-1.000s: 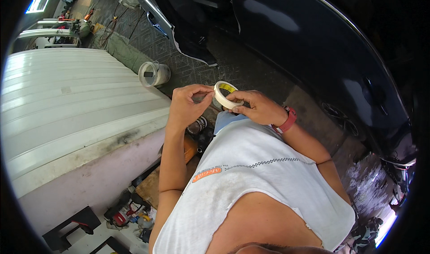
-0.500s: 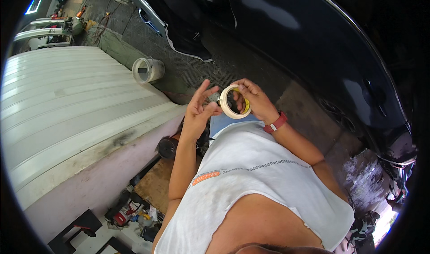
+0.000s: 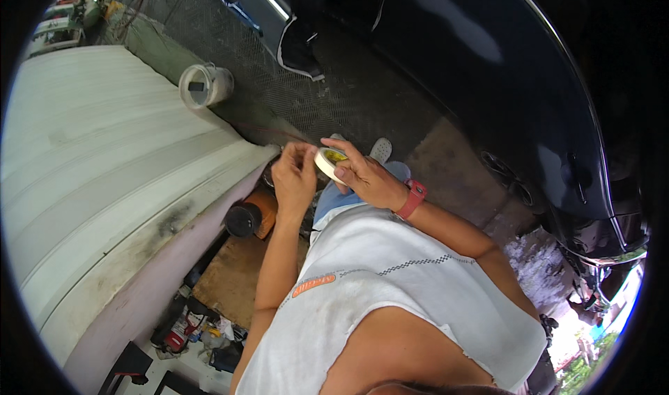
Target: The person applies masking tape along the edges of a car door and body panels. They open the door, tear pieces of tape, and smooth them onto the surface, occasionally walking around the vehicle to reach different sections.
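Observation:
A roll of cream masking tape point(image 3: 327, 167) with a yellow inner core is gripped by my right hand point(image 3: 369, 177), thumb on the near side and fingers over the far side. My left hand point(image 3: 295, 175) is at the roll's left edge, its fingertips pinched together close to the tape. Whether a loose tape end lies between those fingers is too small to tell. A red watch point(image 3: 414, 198) is on my right wrist. Both hands are in front of my waist, above my blue shorts.
A dark car point(image 3: 488, 95) with an open door point(image 3: 265, 19) stands on the right and ahead. To the left runs a white corrugated panel point(image 3: 118, 165) above a low wall. A whitish bucket point(image 3: 209, 85) stands beyond it. A cluttered shelf with tools point(image 3: 185, 329) lies lower left.
My left fingers, spread before, have closed to a pinch by the tape. The roll has tilted and moved left and slightly down in view, with my right hand wrapped further over it.

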The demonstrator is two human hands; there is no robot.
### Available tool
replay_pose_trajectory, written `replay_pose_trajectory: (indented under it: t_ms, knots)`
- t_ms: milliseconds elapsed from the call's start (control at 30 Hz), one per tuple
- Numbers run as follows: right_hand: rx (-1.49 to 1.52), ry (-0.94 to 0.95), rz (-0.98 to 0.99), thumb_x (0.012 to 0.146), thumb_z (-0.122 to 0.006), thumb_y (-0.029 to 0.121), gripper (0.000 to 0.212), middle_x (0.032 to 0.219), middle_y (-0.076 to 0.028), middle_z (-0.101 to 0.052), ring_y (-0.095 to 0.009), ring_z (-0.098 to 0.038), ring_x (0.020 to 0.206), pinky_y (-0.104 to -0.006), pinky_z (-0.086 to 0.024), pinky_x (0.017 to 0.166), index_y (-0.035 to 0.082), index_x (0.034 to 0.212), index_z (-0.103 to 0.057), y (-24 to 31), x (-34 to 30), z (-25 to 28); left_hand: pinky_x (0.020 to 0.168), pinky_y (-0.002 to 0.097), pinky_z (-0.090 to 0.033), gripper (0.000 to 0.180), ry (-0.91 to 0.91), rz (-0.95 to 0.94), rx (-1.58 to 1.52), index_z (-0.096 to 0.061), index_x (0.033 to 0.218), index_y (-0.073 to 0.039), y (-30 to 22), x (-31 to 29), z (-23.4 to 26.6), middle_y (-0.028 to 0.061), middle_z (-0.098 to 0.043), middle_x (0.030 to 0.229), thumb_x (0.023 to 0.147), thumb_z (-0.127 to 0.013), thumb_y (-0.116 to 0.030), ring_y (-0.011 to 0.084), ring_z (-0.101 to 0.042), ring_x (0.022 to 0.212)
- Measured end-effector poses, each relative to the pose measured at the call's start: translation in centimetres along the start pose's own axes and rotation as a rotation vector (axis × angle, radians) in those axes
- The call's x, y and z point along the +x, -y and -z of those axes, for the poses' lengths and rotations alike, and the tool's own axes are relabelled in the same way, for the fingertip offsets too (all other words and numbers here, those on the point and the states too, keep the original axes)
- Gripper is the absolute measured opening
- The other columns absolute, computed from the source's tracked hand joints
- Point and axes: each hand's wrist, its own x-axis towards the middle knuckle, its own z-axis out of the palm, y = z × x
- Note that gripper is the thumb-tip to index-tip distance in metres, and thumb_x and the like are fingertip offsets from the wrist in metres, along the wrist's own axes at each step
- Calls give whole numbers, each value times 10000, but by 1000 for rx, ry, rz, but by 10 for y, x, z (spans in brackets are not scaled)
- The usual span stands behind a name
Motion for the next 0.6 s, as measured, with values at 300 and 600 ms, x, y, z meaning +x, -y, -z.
replay_pose_trajectory:
  t_ms: [300, 600]
  knots:
    - [116, 214, -535, 1133, -513, 292, 266, 678, -48, -660, -147, -670, 587, -364, -531, 586, 68, 1251, -595, -79, 73, -16, 621, 269, -490, 102, -100, 91, -18, -700, 989, 10, 72, 50, 21, 67, -704, 779, 1021, -708, -86, 114, -642, 677]
    - [-570, 114, 363, 1046, -629, 153, 298, 903, -182, -731, -359, -735, 809, -403, -601, 718, 58, 1329, -639, -148, 111, -5, 691, 477, -552, 54, -345, 117, 406, -671, 971, -38, 233, 95, -26, 155, -730, 886, 951, -704, -76, 395, -716, 816]
